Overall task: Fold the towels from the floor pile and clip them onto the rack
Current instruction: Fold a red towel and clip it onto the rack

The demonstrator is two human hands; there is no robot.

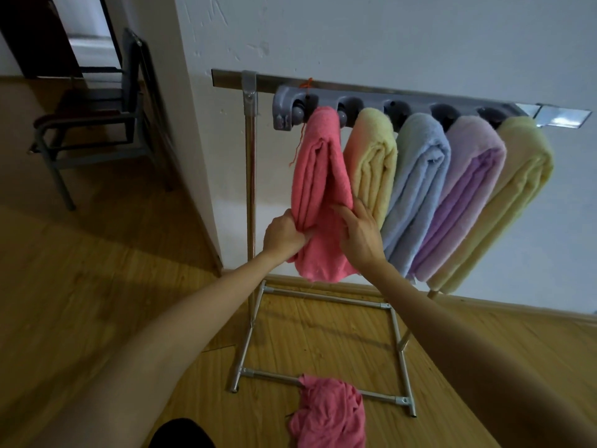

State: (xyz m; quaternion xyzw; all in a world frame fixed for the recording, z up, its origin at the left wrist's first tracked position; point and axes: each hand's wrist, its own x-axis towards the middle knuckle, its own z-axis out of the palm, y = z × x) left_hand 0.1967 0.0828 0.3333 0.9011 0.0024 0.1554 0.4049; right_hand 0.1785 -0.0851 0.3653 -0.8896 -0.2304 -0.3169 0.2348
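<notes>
A shiny metal rack stands by a white wall on a wooden floor. A grey plastic clip bar runs along its top. Five folded fluffy towels hang from the clips, side by side. From the left they are a pink towel, a pale yellow towel, a light blue towel, a soft purple towel and a second pale yellow towel.

The person's left hand pinches the folded layers at the pink towel's left edge, low down. The right hand lies flat with straight fingers on the pink towel's right side, just beside the first yellow one.

A crumpled pink cloth lies on the floor, over the rack's front foot bar. A dark metal chair stands far off to the left.
</notes>
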